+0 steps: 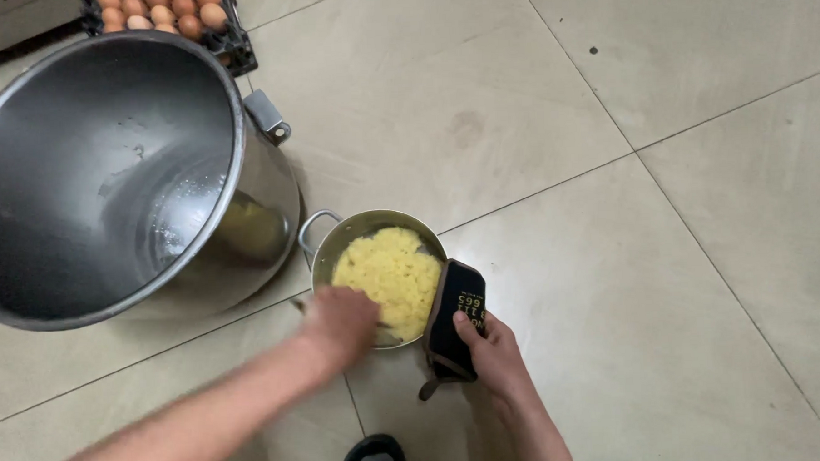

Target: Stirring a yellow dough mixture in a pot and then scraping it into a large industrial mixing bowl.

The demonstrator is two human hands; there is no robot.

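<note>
A small metal pot (326,232) with a loop handle stands on the tiled floor, filled with a pale yellow crumbly mass (393,272). My left hand (342,324) reaches into the near edge of the pot, its fingers down at the yellow mass; whether it holds a tool is hidden. My right hand (494,350) grips a dark pot holder (452,320) pressed against the pot's right rim.
A large steel mixing bowl (108,177) with a side latch stands just left of the pot, its inside wet. A tray of brown eggs (166,12) lies behind it. The dark toe of a shoe (374,456) shows at the bottom edge.
</note>
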